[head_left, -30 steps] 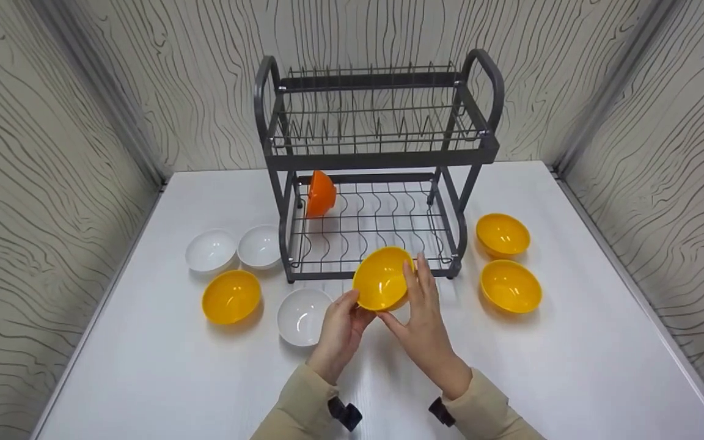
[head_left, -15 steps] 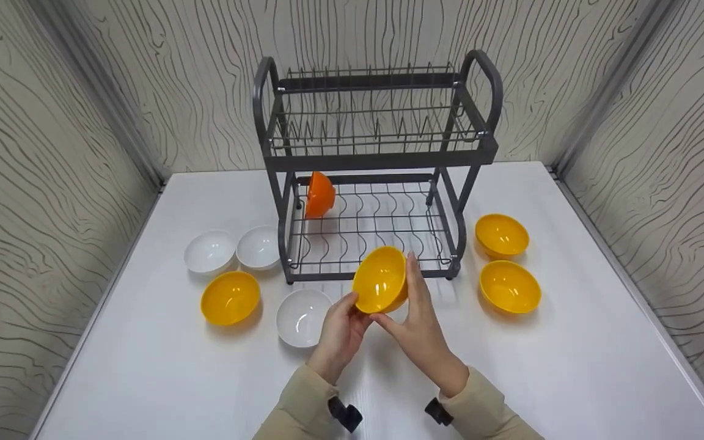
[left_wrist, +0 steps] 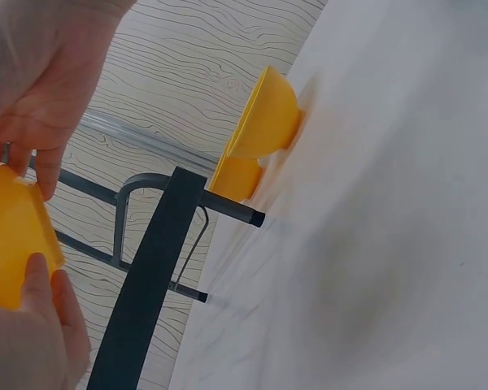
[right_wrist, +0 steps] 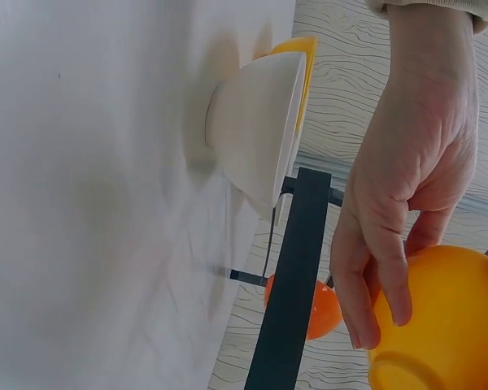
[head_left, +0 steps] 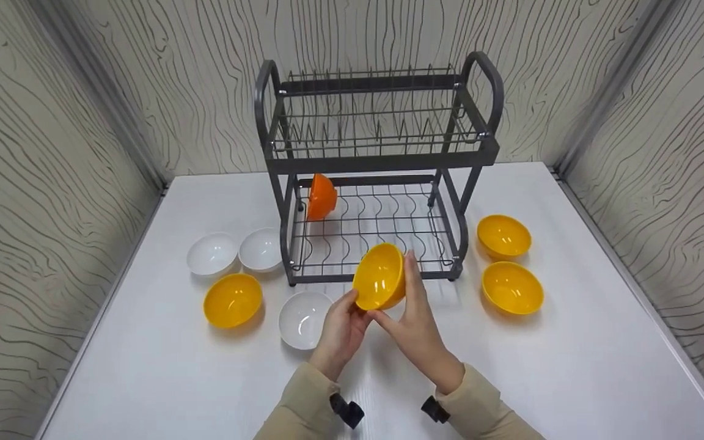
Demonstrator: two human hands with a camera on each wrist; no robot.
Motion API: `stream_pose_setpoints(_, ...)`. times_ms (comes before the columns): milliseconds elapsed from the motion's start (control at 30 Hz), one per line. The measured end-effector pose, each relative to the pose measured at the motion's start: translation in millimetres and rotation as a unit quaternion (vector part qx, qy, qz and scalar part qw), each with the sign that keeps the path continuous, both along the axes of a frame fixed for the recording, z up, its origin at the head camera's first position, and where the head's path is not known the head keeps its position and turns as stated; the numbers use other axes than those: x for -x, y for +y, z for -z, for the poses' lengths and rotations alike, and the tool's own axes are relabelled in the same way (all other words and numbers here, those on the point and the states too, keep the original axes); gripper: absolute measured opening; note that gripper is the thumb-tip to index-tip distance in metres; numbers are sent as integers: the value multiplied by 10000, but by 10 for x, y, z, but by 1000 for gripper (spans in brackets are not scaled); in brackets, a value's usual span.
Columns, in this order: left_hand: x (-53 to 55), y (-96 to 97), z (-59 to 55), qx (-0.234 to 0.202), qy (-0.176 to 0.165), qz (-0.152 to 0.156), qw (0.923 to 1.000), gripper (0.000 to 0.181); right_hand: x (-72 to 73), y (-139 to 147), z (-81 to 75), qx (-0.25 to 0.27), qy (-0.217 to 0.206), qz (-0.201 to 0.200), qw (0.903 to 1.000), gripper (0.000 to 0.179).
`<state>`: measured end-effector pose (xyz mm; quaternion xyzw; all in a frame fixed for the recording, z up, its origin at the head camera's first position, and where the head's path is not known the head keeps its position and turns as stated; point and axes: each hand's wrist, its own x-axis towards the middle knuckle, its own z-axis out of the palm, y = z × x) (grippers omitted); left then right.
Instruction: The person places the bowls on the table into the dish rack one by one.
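Observation:
A yellow bowl (head_left: 380, 278) is held tilted in front of the dish rack's lower tier, its hollow turned to the left. My left hand (head_left: 341, 330) grips its lower left rim, thumb on the edge and fingers beneath. At the right side, my right hand (head_left: 416, 327) holds it between the thumb at the bottom and long fingers laid along the outer wall. Both wrist views show fingers touching this bowl (left_wrist: 12, 236); the right wrist view also reveals its foot. An orange bowl (head_left: 322, 197) stands on its side at the left of the lower tier.
The dark two-tier dish rack (head_left: 382, 164) stands at the back of the white table (head_left: 162, 379). To its left sit several white bowls (head_left: 212, 254) and a yellow bowl (head_left: 233, 300). On the right are two yellow bowls, a rear one (head_left: 503, 236) and a front one (head_left: 512, 288).
The held bowl has turned so that its right wall stands steeper. My right fingers have moved from over its rim to flat along the outer wall. My left hand keeps its grip.

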<state>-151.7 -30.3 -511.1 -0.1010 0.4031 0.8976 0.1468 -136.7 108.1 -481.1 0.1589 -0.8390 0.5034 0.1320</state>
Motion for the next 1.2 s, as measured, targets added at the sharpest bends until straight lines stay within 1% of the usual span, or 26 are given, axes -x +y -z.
stream_pose_setpoints(133,21,-24,-15,70,22,-10,10000,47,13,-24,-24,-89,47,2,9999,103)
stream_pose_setpoints(300,68,-53,-54,103,68,54,9999,46,51,-50,-52,-120,305,69,9994,102)
stream_pose_setpoints(433,100,-83,-97,63,184,92,9998,47,97,-67,-66,12,531,100,9985,102)
stream_pose_setpoints(533,127,-113,-152,-1,248,80,9997,46,132,-89,-96,151,640,105,9978,101)
stream_pose_setpoints(600,147,-135,-187,-6,297,68,9995,45,157,-108,-115,214,684,109,9974,100)
stream_pose_setpoints(667,168,-156,-220,-20,275,45,9996,45,179,-127,-131,281,726,101,9969,100)
stream_pose_setpoints(733,184,-178,-246,26,257,29,9997,44,200,-143,-137,328,742,100,9967,99)
stream_pose_setpoints(833,207,-206,-281,147,317,28,9994,44,233,-165,-146,483,685,79,9965,99)
stream_pose_setpoints(933,232,-237,-312,317,456,22,9985,44,274,-193,-164,678,582,90,9960,100)
stream_pose_setpoints(1000,251,-265,-341,482,565,8,9972,44,310,-211,-173,778,608,122,9950,100)
stream_pose_setpoints(1067,279,-302,-372,718,602,-62,9956,44,353,-221,-178,800,727,150,9940,99)
stream_pose_setpoints(1133,314,-350,-404,1001,696,-220,9923,44,404,-220,-176,770,898,167,9928,98)
stream_pose_setpoints(1167,334,-380,-417,1214,740,-342,9892,44,431,-217,-175,746,955,169,9925,98)
stream_pose_setpoints(1200,355,-413,-427,1508,760,-493,9844,44,458,-214,-177,691,991,180,9925,98)
